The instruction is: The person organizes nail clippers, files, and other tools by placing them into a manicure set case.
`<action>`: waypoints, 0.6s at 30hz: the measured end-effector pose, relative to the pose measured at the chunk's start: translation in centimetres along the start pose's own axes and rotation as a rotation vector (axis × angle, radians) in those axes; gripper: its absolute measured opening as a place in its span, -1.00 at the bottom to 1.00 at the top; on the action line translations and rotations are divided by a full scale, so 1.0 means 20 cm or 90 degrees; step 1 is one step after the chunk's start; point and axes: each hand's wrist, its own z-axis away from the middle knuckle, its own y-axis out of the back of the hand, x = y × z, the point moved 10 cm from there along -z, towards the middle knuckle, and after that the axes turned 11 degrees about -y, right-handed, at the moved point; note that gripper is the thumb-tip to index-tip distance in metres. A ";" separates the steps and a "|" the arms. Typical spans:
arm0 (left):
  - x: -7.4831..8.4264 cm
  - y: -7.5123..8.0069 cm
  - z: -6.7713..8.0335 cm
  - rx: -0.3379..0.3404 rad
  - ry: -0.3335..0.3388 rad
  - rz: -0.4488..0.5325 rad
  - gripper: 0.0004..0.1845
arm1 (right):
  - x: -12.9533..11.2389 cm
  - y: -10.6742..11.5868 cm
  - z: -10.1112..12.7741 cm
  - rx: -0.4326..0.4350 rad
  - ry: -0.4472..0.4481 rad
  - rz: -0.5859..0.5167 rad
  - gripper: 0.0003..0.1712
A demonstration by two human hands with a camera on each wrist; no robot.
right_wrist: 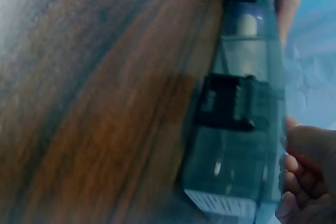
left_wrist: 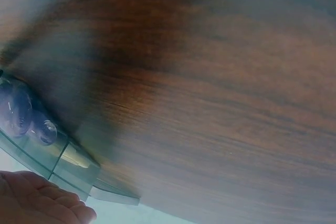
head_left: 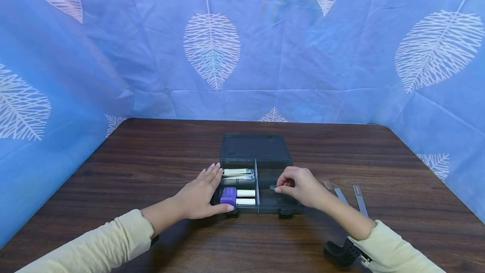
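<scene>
A dark translucent case (head_left: pixel 275 208) lies with its lid raised at the back. In its left compartment are two nail clippers (head_left: pixel 238 175) and two purple nail polish bottles (head_left: pixel 228 196) with white caps. My left hand (head_left: pixel 202 193) rests along the case's left side, fingers straight, thumb at the front corner. Above the right compartment my right hand (head_left: pixel 301 184) pinches a small translucent piece (head_left: pixel 273 187) between thumb and fingers; most of it is hidden. In the right wrist view the curled right fingers (right_wrist: pixel 304 187) show beside the case's wall.
On the brown table (head_left: pixel 182 138), right of the case, lie a clear rounded piece (head_left: pixel 327 185) and two grey metal strips (head_left: pixel 360 201), partly covered by the right forearm. A blue leaf-patterned cloth (head_left: pixel 151 45) hangs behind. The left wrist view is blurred.
</scene>
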 end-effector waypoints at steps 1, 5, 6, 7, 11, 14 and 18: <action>0.00 0.00 0.00 -0.001 0.001 0.000 0.03 | -0.01 -0.02 0.00 -0.004 0.012 0.010 -0.93; -0.01 -0.01 0.00 -0.004 0.005 0.001 0.03 | -0.06 -0.07 -0.01 -0.022 0.055 0.056 -0.89; -0.01 -0.01 0.00 -0.005 0.006 0.001 0.03 | -0.07 -0.08 -0.01 -0.027 0.063 0.071 -0.88; -0.01 -0.01 0.00 -0.005 0.005 0.002 0.03 | -0.07 -0.09 -0.01 -0.032 0.068 0.087 -0.87; -0.01 -0.01 0.00 -0.005 0.003 0.002 0.03 | -0.09 -0.12 -0.01 -0.041 0.072 0.161 -0.84; 0.00 -0.01 0.00 -0.003 0.002 -0.001 0.03 | -0.09 -0.14 -0.01 -0.033 0.071 0.206 -0.79; 0.00 -0.01 0.00 -0.002 0.000 -0.005 0.03 | -0.10 -0.14 0.00 -0.022 0.076 0.234 -0.76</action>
